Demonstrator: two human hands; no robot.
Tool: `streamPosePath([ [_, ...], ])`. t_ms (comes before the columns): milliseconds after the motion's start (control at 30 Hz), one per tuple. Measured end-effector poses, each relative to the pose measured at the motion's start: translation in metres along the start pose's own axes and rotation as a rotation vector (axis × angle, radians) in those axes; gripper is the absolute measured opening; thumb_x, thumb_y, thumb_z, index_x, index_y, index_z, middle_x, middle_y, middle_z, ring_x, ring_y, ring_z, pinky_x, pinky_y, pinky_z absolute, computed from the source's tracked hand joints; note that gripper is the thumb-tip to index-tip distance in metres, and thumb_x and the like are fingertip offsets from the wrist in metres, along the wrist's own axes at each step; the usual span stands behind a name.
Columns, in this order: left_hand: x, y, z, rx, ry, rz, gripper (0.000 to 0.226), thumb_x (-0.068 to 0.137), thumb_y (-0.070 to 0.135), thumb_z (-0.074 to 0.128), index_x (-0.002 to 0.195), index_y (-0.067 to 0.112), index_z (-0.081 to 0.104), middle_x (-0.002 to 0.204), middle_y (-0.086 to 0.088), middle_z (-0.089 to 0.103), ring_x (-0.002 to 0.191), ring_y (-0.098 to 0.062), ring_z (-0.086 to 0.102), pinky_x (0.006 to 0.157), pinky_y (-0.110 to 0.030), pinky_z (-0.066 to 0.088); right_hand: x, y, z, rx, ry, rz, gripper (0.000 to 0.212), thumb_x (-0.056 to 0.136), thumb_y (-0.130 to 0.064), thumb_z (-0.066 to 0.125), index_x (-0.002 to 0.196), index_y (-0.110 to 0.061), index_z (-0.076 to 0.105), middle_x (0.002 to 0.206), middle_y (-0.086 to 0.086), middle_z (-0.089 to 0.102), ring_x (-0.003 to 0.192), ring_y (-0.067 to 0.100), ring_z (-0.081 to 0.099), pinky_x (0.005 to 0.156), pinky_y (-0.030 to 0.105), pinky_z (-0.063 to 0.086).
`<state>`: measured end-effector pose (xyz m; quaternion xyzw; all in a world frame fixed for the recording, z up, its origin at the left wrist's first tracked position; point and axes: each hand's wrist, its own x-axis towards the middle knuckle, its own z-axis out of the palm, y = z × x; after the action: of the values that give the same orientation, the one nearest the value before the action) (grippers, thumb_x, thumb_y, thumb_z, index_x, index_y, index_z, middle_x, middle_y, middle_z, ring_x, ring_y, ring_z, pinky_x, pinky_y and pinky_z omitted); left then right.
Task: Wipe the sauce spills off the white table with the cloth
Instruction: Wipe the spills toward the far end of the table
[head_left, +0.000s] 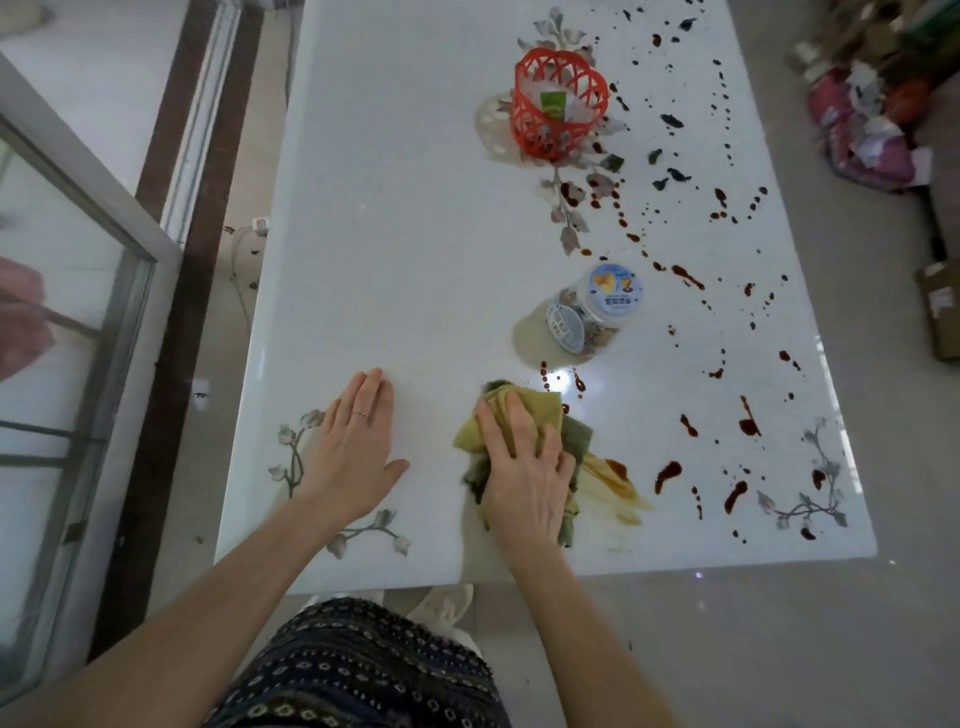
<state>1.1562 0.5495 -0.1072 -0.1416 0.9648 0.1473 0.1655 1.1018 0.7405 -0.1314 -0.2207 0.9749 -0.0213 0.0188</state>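
A person's right hand (524, 470) presses a crumpled yellow-green cloth (537, 408) onto the white worktop (415, 208), fingers (491, 427) spread, beside a brown smear (621, 488). The left hand (358, 447) lies flat nearby. Dark sauce spills (667, 474) dot the worktop's right side, near a plastic jar (597, 312) and a red basket (558, 104).

- Yellow and green cloth (540, 410), bunched, on the near part of the tabletop, pressed under the right hand (527, 478).
- White table (405, 234), glossy, with grey flower patterns at the near corners.
- Dark red-brown sauce spills (667, 474), drops and streaks scattered over the right half, near to far.
- Thin orange-brown smear (618, 486) just right of the cloth.
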Motion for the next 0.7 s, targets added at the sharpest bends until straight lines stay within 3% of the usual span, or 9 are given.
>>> streamPosePath([
  [100,0.0,0.002,0.0,0.01,-0.011,-0.009,0.09,0.09,0.046,0.048,0.145,0.005,-0.009,0.154,-0.01,-0.016,0.143,-0.026,-0.013,0.118,-0.038,0.005,-0.005,0.016,0.002,0.021,-0.01,0.139,0.075,0.073,-0.018,0.076,0.142,-0.032,0.052,0.15,0.001,0.043,0.116,0.039,0.043,0.082,0.053,0.049],
  [267,0.001,0.003,0.0,0.016,-0.019,-0.023,0.09,0.091,0.046,0.046,0.145,0.004,-0.012,0.154,-0.011,-0.019,0.142,-0.027,-0.015,0.118,-0.039,0.005,-0.018,-0.013,-0.004,0.013,0.003,-0.037,0.06,0.083,-0.02,0.043,0.141,-0.034,0.052,0.148,0.001,0.047,0.114,0.037,0.044,0.084,0.052,0.047],
  [367,0.001,0.003,0.001,0.003,-0.005,-0.017,0.09,0.09,0.044,0.049,0.145,0.004,-0.01,0.154,-0.012,-0.017,0.143,-0.028,-0.014,0.118,-0.039,0.004,0.006,-0.024,-0.007,-0.017,-0.047,-0.137,0.06,0.086,-0.019,0.05,0.144,-0.036,0.046,0.153,-0.001,0.041,0.116,0.035,0.042,0.083,0.048,0.046],
  [467,0.0,0.004,0.0,0.006,-0.008,-0.01,0.09,0.09,0.045,0.048,0.145,0.003,-0.01,0.154,-0.012,-0.018,0.142,-0.027,-0.015,0.118,-0.039,0.004,0.028,-0.009,-0.009,0.003,-0.047,-0.002,0.059,0.086,-0.02,0.045,0.143,-0.034,0.048,0.154,-0.001,0.039,0.115,0.034,0.038,0.08,0.048,0.049],
  [600,0.0,0.004,-0.001,0.012,-0.001,-0.008,0.09,0.09,0.045,0.047,0.145,0.002,-0.01,0.154,-0.013,-0.016,0.142,-0.029,-0.014,0.118,-0.04,0.005,0.027,-0.001,-0.01,0.041,-0.104,0.165,0.083,0.07,-0.018,0.08,0.144,-0.032,0.046,0.154,0.002,0.039,0.114,0.037,0.036,0.08,0.056,0.051],
  [700,0.001,0.005,0.0,-0.002,0.001,-0.01,0.092,0.089,0.044,0.05,0.145,0.002,-0.01,0.154,-0.014,-0.014,0.143,-0.03,-0.012,0.118,-0.041,0.005,0.033,-0.008,-0.012,0.027,-0.11,0.138,0.082,0.071,-0.016,0.078,0.145,-0.032,0.045,0.154,0.0,0.039,0.111,0.036,0.037,0.078,0.054,0.051],
])
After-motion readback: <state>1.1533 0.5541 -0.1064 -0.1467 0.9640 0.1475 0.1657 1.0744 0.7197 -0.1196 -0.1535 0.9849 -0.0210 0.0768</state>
